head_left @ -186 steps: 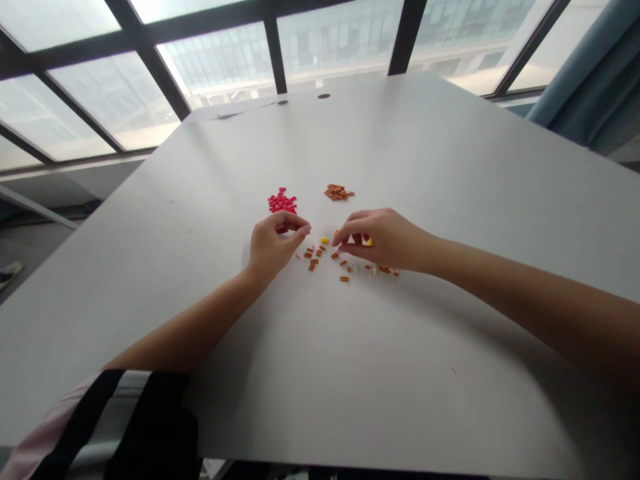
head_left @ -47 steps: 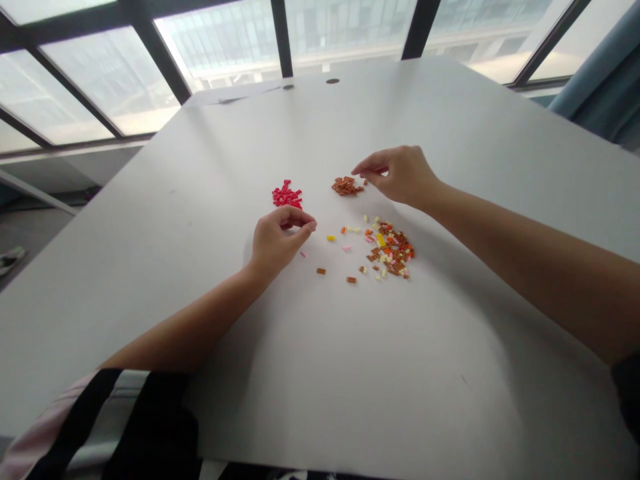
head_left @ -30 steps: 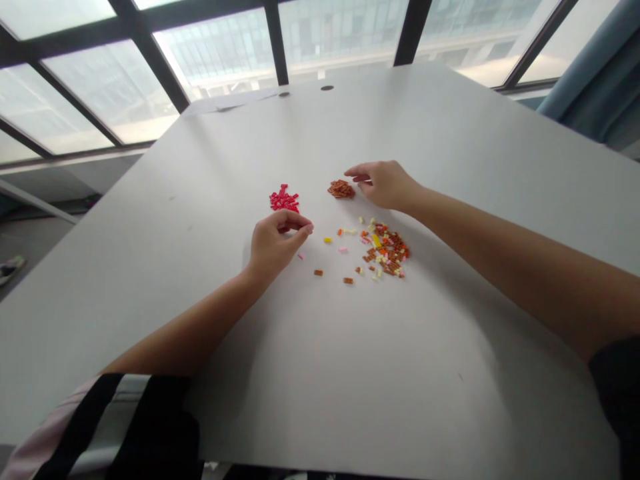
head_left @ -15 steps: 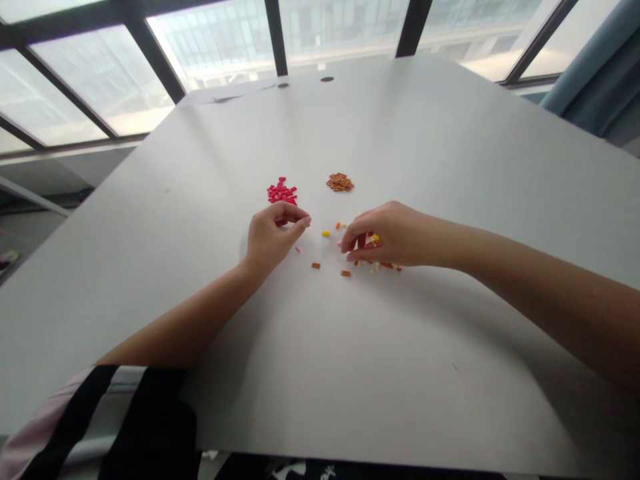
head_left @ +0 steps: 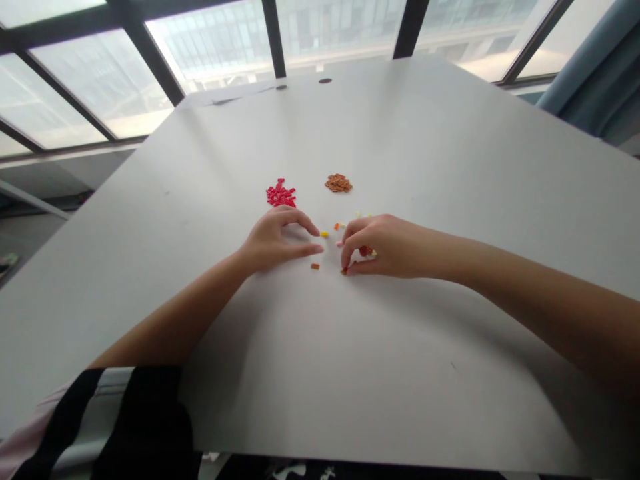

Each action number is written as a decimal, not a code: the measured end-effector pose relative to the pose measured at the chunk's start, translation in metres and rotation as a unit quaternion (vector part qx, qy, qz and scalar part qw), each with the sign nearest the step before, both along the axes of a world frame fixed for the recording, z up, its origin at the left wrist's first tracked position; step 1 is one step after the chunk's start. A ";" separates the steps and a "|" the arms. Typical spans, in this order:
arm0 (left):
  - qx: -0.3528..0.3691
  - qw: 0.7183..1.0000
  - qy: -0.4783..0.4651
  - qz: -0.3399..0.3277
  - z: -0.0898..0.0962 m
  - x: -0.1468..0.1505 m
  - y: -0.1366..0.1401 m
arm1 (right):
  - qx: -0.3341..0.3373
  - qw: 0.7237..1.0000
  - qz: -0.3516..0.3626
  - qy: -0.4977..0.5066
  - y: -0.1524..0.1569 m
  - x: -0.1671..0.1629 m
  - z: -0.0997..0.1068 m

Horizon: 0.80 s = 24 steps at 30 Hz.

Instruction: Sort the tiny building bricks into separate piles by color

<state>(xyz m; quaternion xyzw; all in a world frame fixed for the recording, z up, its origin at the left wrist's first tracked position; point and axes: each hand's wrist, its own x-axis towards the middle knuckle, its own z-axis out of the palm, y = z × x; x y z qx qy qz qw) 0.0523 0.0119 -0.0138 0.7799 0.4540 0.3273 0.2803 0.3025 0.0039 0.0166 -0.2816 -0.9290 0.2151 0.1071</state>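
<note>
My left hand (head_left: 283, 239) is open on the table, thumb and index finger apart, their tips close to a small yellow piece (head_left: 324, 235). Thumb and fingers of my right hand (head_left: 377, 247) pinch a small brown piece (head_left: 344, 271) at the tabletop. Under and behind that hand lie mixed small pieces, mostly hidden by it. A pink piece (head_left: 339, 244) and an orange piece (head_left: 337, 227) are just left of its fingers. Another brown piece (head_left: 315, 267) lies between the two hands, nearer to me.
Beyond my left hand is a pile of small red pieces (head_left: 281, 193). A pile of brown pieces (head_left: 339, 183) sits to its right. The white table (head_left: 320, 373) reaches to the windows, with two dark round holes near its far edge. A blue-grey curtain (head_left: 585, 80) hangs at right.
My left hand has moved right and its thumb and index finger have spread apart. My right hand has come down toward me and closed on the brown piece.
</note>
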 end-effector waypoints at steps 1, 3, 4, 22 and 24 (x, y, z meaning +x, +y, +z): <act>0.005 0.999 0.033 -0.030 0.003 -0.002 0.000 | 0.000 1.000 -0.003 0.003 0.002 0.001 -0.001; 0.016 0.993 0.088 -0.079 0.006 -0.004 0.000 | 0.003 1.000 -0.026 0.014 0.010 0.005 -0.002; 0.020 0.990 0.105 -0.097 0.006 -0.005 0.001 | 0.008 0.999 -0.049 0.021 0.017 0.007 -0.003; 0.145 0.978 0.101 -0.109 -0.003 -0.003 0.000 | 0.103 0.934 -0.332 0.076 0.091 0.020 -0.035; 0.160 0.979 0.092 -0.082 -0.002 -0.001 -0.002 | 0.108 0.938 -0.324 0.063 0.085 0.027 -0.036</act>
